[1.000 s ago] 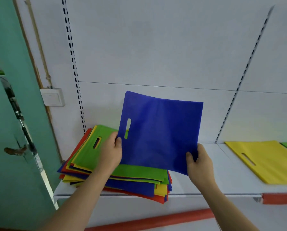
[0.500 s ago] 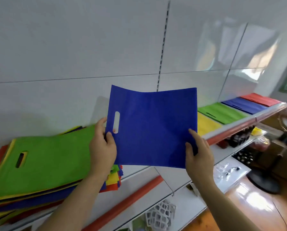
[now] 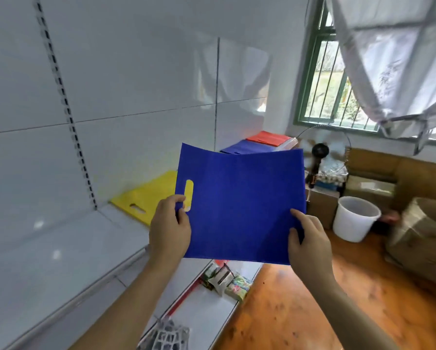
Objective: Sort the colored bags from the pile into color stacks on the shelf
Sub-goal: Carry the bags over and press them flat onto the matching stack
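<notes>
I hold a flat blue bag [image 3: 242, 205] upright in front of me, above the shelf's front edge. My left hand [image 3: 170, 229] pinches its left edge beside the handle slot. My right hand [image 3: 308, 242] grips its lower right corner. On the white shelf [image 3: 60, 251] behind it lies a yellow bag stack [image 3: 148, 195]. Farther right along the shelf sit a blue bag stack [image 3: 244, 147] and a red bag stack [image 3: 268, 138]. The held bag hides whatever lies between the yellow and blue stacks. The mixed pile is out of view.
A lower shelf [image 3: 199, 314] carries small packets [image 3: 224, 279] and a white mesh item [image 3: 166, 334]. Past the shelf end stand a fan [image 3: 323, 155], a white bucket [image 3: 354, 218] and cardboard boxes [image 3: 419, 238] on a wooden floor. A barred window with a curtain is at upper right.
My view has swung right along the shelf, carrying the blue bag with both hands. The mixed pile has left the view; the sorted stacks, window and floor have come in.
</notes>
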`<state>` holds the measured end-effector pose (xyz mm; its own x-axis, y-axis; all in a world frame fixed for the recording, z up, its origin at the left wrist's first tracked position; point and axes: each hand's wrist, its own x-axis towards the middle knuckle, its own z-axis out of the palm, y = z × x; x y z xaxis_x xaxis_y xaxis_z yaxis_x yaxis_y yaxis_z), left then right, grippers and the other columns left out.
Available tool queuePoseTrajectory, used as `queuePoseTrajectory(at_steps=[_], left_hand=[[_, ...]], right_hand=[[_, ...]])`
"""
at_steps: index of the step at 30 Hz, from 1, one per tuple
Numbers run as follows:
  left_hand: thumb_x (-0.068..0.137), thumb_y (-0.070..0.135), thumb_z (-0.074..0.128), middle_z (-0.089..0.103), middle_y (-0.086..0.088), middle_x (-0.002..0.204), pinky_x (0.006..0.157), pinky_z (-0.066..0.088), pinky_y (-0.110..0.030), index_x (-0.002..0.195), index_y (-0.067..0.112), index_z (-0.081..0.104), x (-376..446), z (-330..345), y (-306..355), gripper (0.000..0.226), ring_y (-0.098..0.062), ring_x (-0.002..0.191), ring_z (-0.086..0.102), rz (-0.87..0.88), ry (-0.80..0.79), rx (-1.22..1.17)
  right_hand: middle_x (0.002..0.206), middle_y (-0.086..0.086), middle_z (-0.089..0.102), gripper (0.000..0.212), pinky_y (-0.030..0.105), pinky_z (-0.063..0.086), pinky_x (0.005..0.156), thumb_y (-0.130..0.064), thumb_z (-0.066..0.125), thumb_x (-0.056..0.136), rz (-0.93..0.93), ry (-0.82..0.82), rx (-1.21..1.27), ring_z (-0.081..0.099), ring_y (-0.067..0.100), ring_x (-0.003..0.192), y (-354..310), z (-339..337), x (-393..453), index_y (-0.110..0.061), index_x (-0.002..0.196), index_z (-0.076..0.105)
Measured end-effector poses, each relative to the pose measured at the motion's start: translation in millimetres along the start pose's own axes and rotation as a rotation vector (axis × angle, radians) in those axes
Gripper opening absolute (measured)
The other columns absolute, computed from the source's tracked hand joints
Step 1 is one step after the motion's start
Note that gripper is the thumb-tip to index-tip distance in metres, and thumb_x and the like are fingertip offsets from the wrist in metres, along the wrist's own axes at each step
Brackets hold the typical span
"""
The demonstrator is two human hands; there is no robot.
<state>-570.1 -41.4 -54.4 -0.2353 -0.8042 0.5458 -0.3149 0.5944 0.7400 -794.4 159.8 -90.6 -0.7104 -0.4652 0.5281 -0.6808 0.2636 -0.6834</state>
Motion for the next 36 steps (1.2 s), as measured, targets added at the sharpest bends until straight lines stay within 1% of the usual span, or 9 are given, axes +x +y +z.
queuePoseTrajectory(at_steps=[3,8,11,13,18,21,25,30,36], left_hand=[[0.105,0.007,0.053,0.060,0.003,0.126,0.077,0.041,-0.012,0.141,0.021,0.059,5,64,20,0.039,-0.010,0.106,0.057,0.026,-0.070,0.026],[0.106,0.006,0.050,0.057,0.004,0.130,0.085,0.044,-0.022,0.148,0.022,0.055,22,152,41,0.045,-0.008,0.108,0.054,0.044,-0.181,0.003],[0.106,0.006,0.052,0.055,0.005,0.131,0.077,0.039,-0.008,0.147,0.021,0.054,39,203,44,0.044,-0.005,0.106,0.052,0.071,-0.221,0.011],[0.105,0.006,0.053,0.054,0.007,0.133,0.073,0.036,-0.005,0.147,0.024,0.054,55,237,41,0.046,-0.004,0.108,0.050,0.074,-0.238,0.007],[0.104,0.006,0.050,0.049,0.013,0.122,0.068,0.038,-0.012,0.155,0.037,0.043,108,324,35,0.060,0.001,0.091,0.054,0.075,-0.273,-0.022],[0.104,0.007,0.050,0.053,0.004,0.125,0.072,0.042,-0.025,0.156,0.031,0.044,147,373,34,0.057,-0.008,0.090,0.055,0.040,-0.292,-0.040],[0.104,0.008,0.050,0.054,0.002,0.121,0.074,0.046,-0.031,0.155,0.025,0.046,192,432,39,0.054,-0.016,0.091,0.057,0.035,-0.311,-0.039],[0.104,0.008,0.052,0.056,-0.002,0.128,0.079,0.045,-0.032,0.155,0.022,0.046,227,497,39,0.054,-0.017,0.100,0.056,0.024,-0.346,-0.017],[0.103,0.007,0.054,0.056,-0.006,0.131,0.081,0.042,-0.033,0.155,0.016,0.047,269,577,34,0.054,-0.015,0.096,0.051,-0.023,-0.305,0.040]], right_hand=[[0.135,-0.007,0.058,0.043,0.034,0.053,0.095,-0.010,0.054,0.105,0.039,0.033,-0.050,0.055,0.010,0.115,50,-28,32,-0.017,0.148,0.055],[0.139,-0.008,0.056,0.044,0.030,0.052,0.093,-0.011,0.052,0.106,0.074,0.057,-0.107,0.050,0.004,0.112,117,-52,72,-0.018,0.150,0.053],[0.139,-0.008,0.056,0.044,0.025,0.050,0.091,-0.012,0.052,0.107,0.102,0.060,-0.136,0.049,0.003,0.112,151,-51,101,-0.018,0.151,0.052],[0.138,-0.010,0.056,0.045,0.023,0.051,0.089,-0.013,0.052,0.107,0.106,0.060,-0.154,0.049,0.002,0.109,171,-46,123,-0.018,0.152,0.051],[0.139,-0.004,0.057,0.048,0.025,0.052,0.087,-0.011,0.050,0.107,0.094,0.058,-0.213,0.050,0.005,0.110,216,-33,199,-0.015,0.155,0.047],[0.138,-0.004,0.057,0.048,0.018,0.047,0.085,-0.012,0.050,0.107,0.097,0.056,-0.258,0.049,0.005,0.110,236,-25,254,-0.016,0.155,0.046],[0.135,-0.006,0.056,0.050,0.022,0.048,0.086,-0.011,0.051,0.106,0.099,0.063,-0.279,0.048,0.004,0.109,266,-13,315,-0.016,0.156,0.046],[0.134,-0.006,0.056,0.050,0.024,0.053,0.088,-0.011,0.051,0.106,0.109,0.035,-0.263,0.054,0.008,0.111,313,4,373,-0.019,0.155,0.045],[0.139,-0.002,0.055,0.052,0.029,0.053,0.088,-0.010,0.052,0.105,0.064,-0.015,-0.227,0.058,0.015,0.115,374,33,462,-0.017,0.155,0.045]])
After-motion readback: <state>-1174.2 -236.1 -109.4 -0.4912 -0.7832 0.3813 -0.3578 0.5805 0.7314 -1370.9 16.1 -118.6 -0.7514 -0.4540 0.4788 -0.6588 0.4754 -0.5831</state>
